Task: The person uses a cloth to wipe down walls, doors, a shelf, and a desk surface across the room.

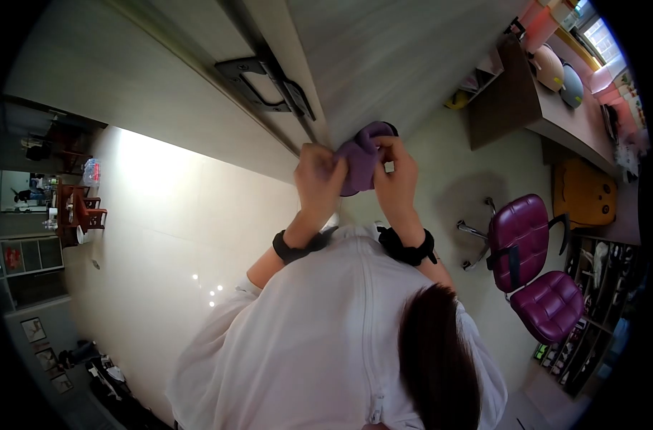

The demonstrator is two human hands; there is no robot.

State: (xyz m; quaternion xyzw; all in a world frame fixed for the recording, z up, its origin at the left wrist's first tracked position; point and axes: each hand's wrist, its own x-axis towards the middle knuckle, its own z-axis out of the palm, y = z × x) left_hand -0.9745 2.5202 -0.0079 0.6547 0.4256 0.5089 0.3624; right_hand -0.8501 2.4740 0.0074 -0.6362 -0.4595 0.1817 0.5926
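Observation:
A soft purple cloth (358,162), folded over on itself with a dark edge, is held up in front of my chest. My left hand (318,179) grips its left side with bent fingers. On the other side, my right hand (399,175) pinches it between thumb and fingers. Part of the cloth is hidden behind the fingers. Just beyond my hands stands a door edge (305,64) with black metal hardware (258,84). Black bands circle both wrists.
To the right stands a purple swivel chair (521,233) with armrests. Behind it are a wooden desk (555,118), a yellow case (584,193) and a shoe rack (591,315). A pale wall (154,107) runs along the upper left. Wooden furniture (72,208) stands far left.

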